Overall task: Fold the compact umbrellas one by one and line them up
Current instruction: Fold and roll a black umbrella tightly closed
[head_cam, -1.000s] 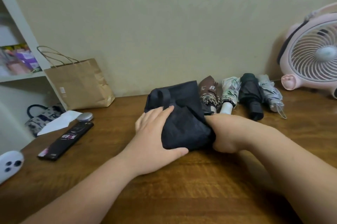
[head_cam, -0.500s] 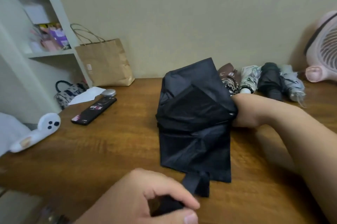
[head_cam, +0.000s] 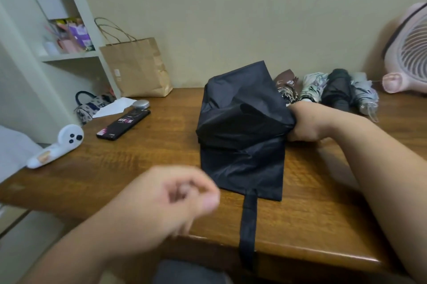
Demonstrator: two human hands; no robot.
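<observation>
Closest in, the left hand [head_cam: 171, 200] hangs over the near edge of the table [head_cam: 138, 168], blurred, fingers curled into the palm with nothing between them. Just to its right, clear of it, the black strap [head_cam: 248, 221] runs straight toward the camera and drops over the table edge. Follow that strap up and there's the black umbrella [head_cam: 242, 126], mid-table, canopy loose and baggy, its lower flap lying flat on the wood, its upper part bunched and raised. The right hand [head_cam: 305, 122] has it by the right side, fingers wrapped tight round a gather of the fabric, forearm coming in from the right.

Further out on the left: a white gadget [head_cam: 57, 147] at the table's edge, a dark phone [head_cam: 123, 125], a sheet of paper [head_cam: 113, 105] and a small silver disc [head_cam: 141, 104]. At the back wall, four folded umbrellas lie side by side: brown umbrella [head_cam: 286, 85], white patterned umbrella [head_cam: 312, 86], dark umbrella [head_cam: 337, 89], pale grey umbrella [head_cam: 365, 94]. A brown paper bag [head_cam: 136, 68] stands far left, a pink fan [head_cam: 409, 52] far right.
</observation>
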